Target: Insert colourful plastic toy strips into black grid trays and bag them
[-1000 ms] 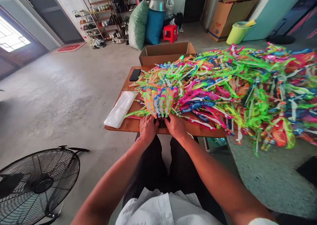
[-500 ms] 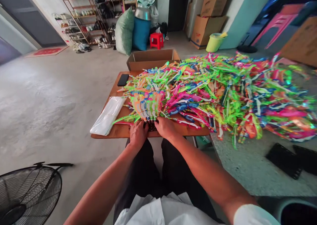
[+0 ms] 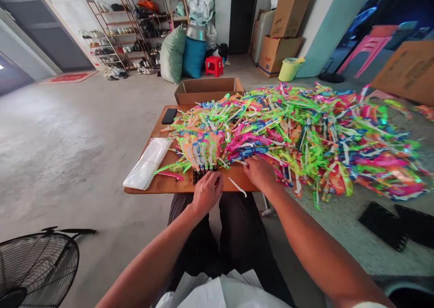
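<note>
A black perforated tray lies at the table's front edge, with a row of colourful plastic toys with white strips standing in it. My left hand rests over the tray's front right part, its fingers curled; what they hold, if anything, is hidden. Further right, my right hand reaches to the near edge of the pile of similar toys. Its fingers are closed at the end of a thin toy there. On the bare wood between the hands lies a loose white strip.
On the wooden table are clear plastic bags and a black phone. An open cardboard box stands beyond. More black trays lie at right. A fan stands at lower left.
My right hand has left the tray and moved right to the pile. My left hand has shifted right across the tray's front. The loose white strip now shows on the table.
</note>
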{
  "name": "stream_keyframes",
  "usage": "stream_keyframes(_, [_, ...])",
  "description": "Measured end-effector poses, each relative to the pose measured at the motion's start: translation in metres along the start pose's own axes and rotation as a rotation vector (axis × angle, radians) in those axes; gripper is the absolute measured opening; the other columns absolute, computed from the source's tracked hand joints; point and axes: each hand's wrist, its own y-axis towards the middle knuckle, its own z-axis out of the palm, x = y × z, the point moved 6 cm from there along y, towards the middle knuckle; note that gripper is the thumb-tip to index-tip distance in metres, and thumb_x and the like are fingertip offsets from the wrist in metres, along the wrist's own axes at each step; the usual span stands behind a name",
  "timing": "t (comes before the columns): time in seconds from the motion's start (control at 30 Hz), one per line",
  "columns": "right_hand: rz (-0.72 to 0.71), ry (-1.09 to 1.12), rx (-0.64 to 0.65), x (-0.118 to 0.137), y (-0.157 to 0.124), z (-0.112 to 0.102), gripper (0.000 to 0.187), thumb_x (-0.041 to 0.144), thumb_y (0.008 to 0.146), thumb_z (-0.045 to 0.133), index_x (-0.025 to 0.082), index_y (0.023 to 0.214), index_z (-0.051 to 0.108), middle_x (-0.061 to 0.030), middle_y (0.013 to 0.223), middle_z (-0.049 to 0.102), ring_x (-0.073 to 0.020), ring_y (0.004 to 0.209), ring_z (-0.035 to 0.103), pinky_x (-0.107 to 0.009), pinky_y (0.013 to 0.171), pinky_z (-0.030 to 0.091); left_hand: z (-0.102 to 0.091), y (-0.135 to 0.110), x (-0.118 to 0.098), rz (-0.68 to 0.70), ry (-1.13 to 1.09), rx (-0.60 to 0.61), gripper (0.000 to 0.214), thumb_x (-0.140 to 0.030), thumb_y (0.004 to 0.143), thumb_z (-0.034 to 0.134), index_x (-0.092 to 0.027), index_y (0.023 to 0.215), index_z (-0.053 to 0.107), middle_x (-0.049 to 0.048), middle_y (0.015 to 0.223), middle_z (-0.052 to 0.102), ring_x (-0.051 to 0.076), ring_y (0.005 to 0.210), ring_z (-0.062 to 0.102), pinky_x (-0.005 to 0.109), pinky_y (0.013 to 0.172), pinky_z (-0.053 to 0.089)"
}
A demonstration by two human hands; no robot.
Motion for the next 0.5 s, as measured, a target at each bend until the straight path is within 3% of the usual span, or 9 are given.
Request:
stream_keyframes(0.07, [-0.013, 0.044, -0.071, 0.003, -0.006, -0.018, 0.027, 0.031, 0.101, 0.052, 0.021, 0.114, 0.073, -0.0104, 0.11, 0.068, -0.0229, 0.099, 0.064, -0.03, 0.081, 0.045, 0.01, 0.01, 0.01, -0.317, -0.257, 0.005, 0.024, -0.038, 0.098, 0.055, -0.02, 0.102, 0.069, 0.0087, 0.096, 0.075, 0.019, 0.083, 0.07, 0.03, 0.077, 0.056])
stream_keyframes(0.17, [-0.096, 0.112, -0.127, 0.018, -0.021, -0.034, 0.029, 0.034, 0.101, 0.053, 0.025, 0.119, 0.074, -0.0094, 0.115, 0.068, -0.0218, 0.096, 0.065, -0.029, 0.078, 0.044, 0.045, 0.012, 0.02, -0.842, -0.761, 0.144, 0.043, -0.059, 0.095, 0.055, -0.017, 0.102, 0.065, 0.0099, 0.086, 0.075, 0.016, 0.06, 0.066, 0.027, 0.056, 0.053])
stream_keyframes(0.23, [-0.135, 0.14, -0.115, 0.028, -0.03, -0.032, 0.029, 0.033, 0.101, 0.052, 0.026, 0.12, 0.074, -0.009, 0.112, 0.07, -0.0218, 0.095, 0.066, -0.029, 0.077, 0.044, 0.067, 0.015, 0.016, -1.023, -0.987, 0.179, 0.045, -0.06, 0.095, 0.056, -0.016, 0.102, 0.062, 0.0084, 0.08, 0.073, 0.014, 0.055, 0.064, 0.025, 0.051, 0.051])
stream_keyframes(0.4, [-0.034, 0.172, -0.095, 0.019, -0.044, -0.005, 0.036, 0.031, 0.102, 0.046, 0.026, 0.126, 0.072, -0.0064, 0.082, 0.076, -0.0236, 0.076, 0.069, -0.03, 0.068, 0.043, 0.087, 0.032, 0.015, -1.111, -1.042, -0.056, 0.019, -0.035, 0.098, 0.056, -0.017, 0.096, 0.057, -0.0011, 0.068, 0.062, 0.01, 0.051, 0.062, 0.019, 0.049, 0.047])
stream_keyframes(0.5, [0.133, 0.258, -0.191, -0.004, -0.054, -0.003, 0.039, 0.03, 0.099, 0.045, 0.022, 0.126, 0.072, -0.009, 0.08, 0.076, -0.0256, 0.072, 0.07, -0.033, 0.067, 0.046, 0.086, 0.032, 0.006, -1.039, -1.022, -0.032, 0.014, -0.028, 0.092, 0.061, -0.016, 0.086, 0.058, -0.0004, 0.071, 0.062, 0.009, 0.051, 0.06, 0.019, 0.048, 0.046])
